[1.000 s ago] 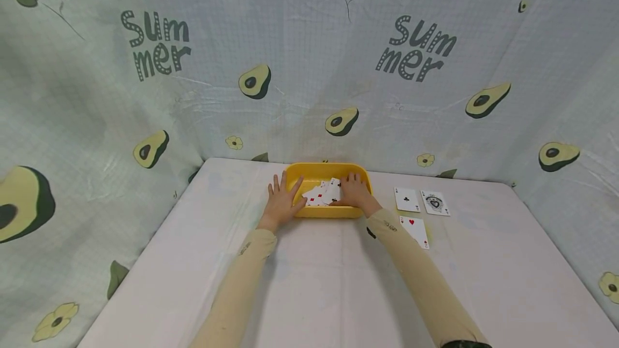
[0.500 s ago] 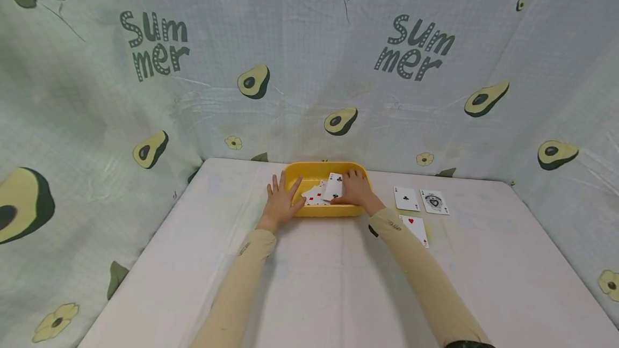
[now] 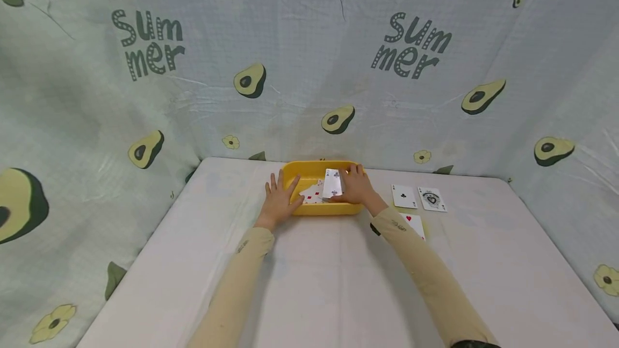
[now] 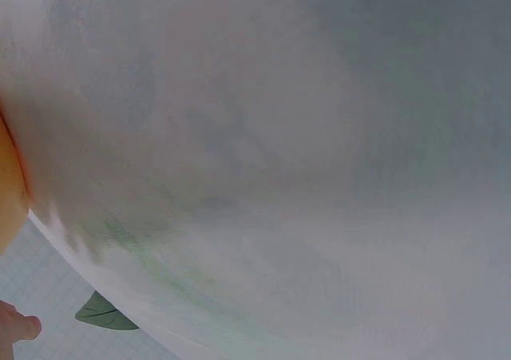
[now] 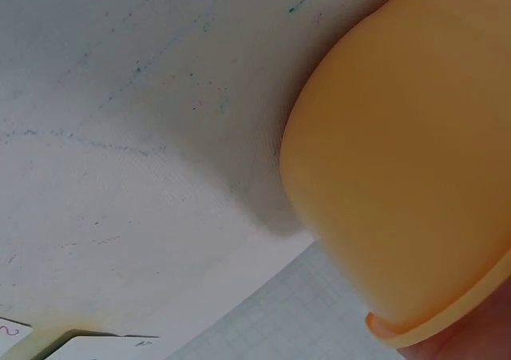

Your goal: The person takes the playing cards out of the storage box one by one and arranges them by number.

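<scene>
A yellow tray stands at the back of the table, with several loose playing cards face up inside. My right hand reaches over its right side and grips the edge of a playing card showing clubs, tilted up above the others. Spread fingers of my left hand rest at the tray's left rim, the thumb over its front corner. In the right wrist view the tray's outer wall fills the right side and hides most of the hand. Only a fingertip shows in the left wrist view.
Right of the tray, a club card and a card with a round ornate heart design lie side by side. A heart card lies nearer, partly behind the right sleeve. A printed curtain hangs behind the table.
My right hand has drawn the club card up from the pile, and it now stands more upright. The left hand stays at the tray's rim. The head view has shifted slightly.
</scene>
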Tool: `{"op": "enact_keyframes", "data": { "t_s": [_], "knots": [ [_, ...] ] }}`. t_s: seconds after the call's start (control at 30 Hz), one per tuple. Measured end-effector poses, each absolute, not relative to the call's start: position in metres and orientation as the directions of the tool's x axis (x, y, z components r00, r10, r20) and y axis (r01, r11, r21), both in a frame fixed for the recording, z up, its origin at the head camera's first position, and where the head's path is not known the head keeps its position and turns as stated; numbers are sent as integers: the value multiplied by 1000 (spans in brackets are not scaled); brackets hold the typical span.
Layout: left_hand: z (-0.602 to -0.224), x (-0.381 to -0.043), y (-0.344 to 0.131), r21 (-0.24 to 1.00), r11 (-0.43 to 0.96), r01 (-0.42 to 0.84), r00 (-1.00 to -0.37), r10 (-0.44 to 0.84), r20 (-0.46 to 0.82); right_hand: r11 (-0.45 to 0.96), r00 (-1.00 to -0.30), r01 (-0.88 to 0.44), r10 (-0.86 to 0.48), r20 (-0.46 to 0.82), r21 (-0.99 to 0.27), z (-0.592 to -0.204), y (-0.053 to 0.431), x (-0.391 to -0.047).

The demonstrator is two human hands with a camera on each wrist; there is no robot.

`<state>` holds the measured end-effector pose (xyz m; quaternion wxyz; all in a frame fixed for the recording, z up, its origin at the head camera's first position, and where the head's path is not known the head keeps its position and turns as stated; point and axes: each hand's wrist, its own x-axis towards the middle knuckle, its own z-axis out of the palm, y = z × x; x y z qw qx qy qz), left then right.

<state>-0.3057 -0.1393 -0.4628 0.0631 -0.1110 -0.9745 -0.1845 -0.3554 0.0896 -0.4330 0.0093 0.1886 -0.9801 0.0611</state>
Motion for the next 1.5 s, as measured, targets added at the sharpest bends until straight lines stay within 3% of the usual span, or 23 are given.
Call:
{"op": "enact_keyframes", "data": {
  "t_s": [0.57, 1.13, 1.5],
  "knots": [
    [-463, -305, -140, 359, 901, 243, -967, 194, 165, 907, -906, -411, -395, 155, -92, -429, 102, -349],
    [-463, -304, -140, 370, 892, 259, -961, 199, 193, 888, -889, -434, -395, 230, -151, -416, 122, -324],
    [-460, -302, -140, 377, 890, 259, -961, 197, 195, 874, -856, -473, -425, 295, -113, -413, 144, -304]
  ]
}}
